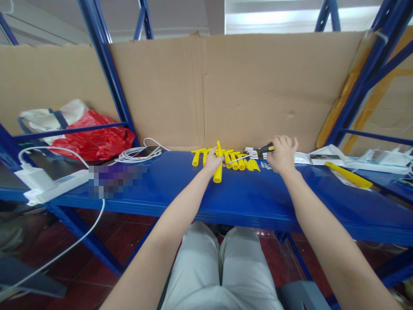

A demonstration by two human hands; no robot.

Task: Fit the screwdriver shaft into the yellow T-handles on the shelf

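My left hand is closed around a yellow plastic tube-like piece, its wide hollow end pointing toward me and a thin tip rising above the fingers. In my right hand is a screwdriver with a black and yellow handle, gripped near the handle's end. Its metal shaft points left, and the tip reaches the side of the yellow piece by my left fingers; whether it sits in a screw is too small to tell. Behind and beside my left hand lie several similar yellow T-shaped pieces and flat yellow parts.
Small silvery bits lie near my right hand. A yellow rod-shaped piece rests at the right of the blue shelf. To the left are a coiled white cable, a power strip and a red bag. Cardboard stands behind.
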